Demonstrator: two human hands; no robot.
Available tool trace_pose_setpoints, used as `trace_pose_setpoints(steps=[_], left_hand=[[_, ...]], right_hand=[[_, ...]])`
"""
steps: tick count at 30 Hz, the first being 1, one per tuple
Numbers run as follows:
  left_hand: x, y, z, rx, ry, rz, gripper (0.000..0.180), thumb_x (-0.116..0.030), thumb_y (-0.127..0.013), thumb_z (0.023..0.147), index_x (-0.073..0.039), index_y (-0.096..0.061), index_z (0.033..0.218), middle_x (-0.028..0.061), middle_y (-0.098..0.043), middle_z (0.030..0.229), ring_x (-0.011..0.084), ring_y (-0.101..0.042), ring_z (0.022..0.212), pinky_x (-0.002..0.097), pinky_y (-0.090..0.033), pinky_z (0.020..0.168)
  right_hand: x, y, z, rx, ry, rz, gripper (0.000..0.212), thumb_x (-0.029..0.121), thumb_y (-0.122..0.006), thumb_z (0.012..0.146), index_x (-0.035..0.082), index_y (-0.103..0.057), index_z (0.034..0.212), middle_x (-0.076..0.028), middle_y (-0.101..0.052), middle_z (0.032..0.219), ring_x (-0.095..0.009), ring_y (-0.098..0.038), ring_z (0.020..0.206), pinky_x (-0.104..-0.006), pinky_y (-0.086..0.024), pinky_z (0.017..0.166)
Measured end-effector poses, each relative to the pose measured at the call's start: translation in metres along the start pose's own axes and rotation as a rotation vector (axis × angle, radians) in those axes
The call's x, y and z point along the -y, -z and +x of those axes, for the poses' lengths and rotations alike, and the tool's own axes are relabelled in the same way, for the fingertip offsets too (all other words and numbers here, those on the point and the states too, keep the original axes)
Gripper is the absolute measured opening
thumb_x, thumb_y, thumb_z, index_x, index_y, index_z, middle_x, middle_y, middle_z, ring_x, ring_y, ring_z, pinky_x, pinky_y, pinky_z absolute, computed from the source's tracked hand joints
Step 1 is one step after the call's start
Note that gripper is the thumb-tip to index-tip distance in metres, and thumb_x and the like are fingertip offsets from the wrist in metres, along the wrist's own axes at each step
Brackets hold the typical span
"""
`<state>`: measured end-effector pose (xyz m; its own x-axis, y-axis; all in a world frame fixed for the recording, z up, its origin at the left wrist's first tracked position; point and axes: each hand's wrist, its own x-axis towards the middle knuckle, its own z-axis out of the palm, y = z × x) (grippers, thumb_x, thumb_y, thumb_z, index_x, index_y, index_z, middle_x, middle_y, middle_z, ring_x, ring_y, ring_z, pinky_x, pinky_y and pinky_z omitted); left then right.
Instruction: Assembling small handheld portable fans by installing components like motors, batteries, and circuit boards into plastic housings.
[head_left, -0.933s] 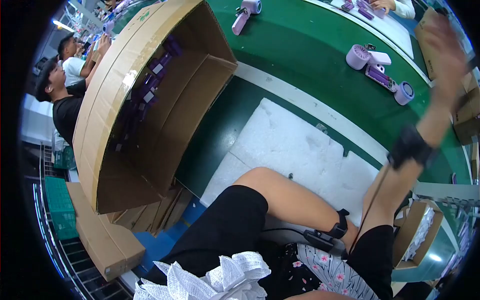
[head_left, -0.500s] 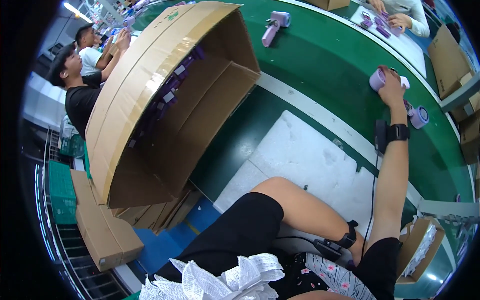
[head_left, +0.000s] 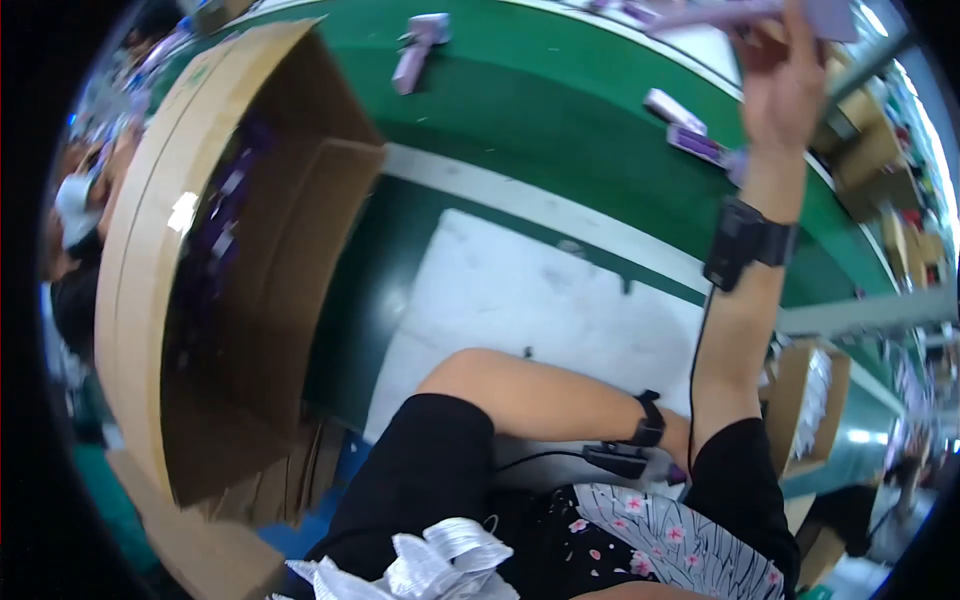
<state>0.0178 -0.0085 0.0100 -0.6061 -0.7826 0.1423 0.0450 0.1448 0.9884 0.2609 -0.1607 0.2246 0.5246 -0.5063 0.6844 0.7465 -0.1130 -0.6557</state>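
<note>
At the upper right, my right hand [head_left: 785, 90] is raised with its fingers closed round a lilac handheld fan [head_left: 712, 15], which the top edge partly cuts off. My left forearm lies across my body to the right. Only a bit of my left hand [head_left: 678, 440] shows past its wrist strap, and my right arm hides its fingers. Below my right hand, a white-and-purple handle piece [head_left: 675, 108] and a purple piece [head_left: 697, 146] lie on the green belt [head_left: 540, 110]. Another lilac fan [head_left: 418, 52] lies farther left on the belt.
A big open cardboard box [head_left: 130, 290] with purple items inside stands at the left. White foam sheet [head_left: 500, 290] covers the bench before me. A small carton with white pieces [head_left: 808, 410] stands at the right, below a grey metal bar [head_left: 870, 312].
My right hand has lifted the lilac fan off the belt, up and away. The view has swung right, so the box and bench sit farther left. My left arm keeps its pose.
</note>
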Motion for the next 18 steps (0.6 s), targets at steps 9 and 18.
trace_pose_setpoints(steps=[9,18], left_hand=[[0.014,-0.02,0.032,-0.192,-0.471,0.005,0.013,-0.011,-0.06,0.08,0.002,-0.062,0.077,0.0155,-0.064,0.073,0.0253,-0.061,0.067,0.0376,-0.05,0.064],[-0.02,-0.011,0.011,-0.025,-0.157,-0.17,0.012,-0.005,-0.054,0.078,0.004,-0.06,0.073,0.0139,-0.064,0.07,0.0238,-0.063,0.064,0.0382,-0.051,0.063]], right_hand=[[0.019,0.003,-0.042,0.095,-0.709,0.571,0.035,0.026,-0.057,0.092,-0.003,-0.054,0.111,-0.01,-0.058,0.09,-0.02,-0.058,0.082,-0.0432,-0.048,0.09],[0.041,0.007,-0.085,0.14,-0.941,0.662,0.039,0.017,-0.06,0.087,-0.007,-0.05,0.117,-0.013,-0.059,0.098,-0.024,-0.058,0.092,-0.0522,-0.037,0.102]])
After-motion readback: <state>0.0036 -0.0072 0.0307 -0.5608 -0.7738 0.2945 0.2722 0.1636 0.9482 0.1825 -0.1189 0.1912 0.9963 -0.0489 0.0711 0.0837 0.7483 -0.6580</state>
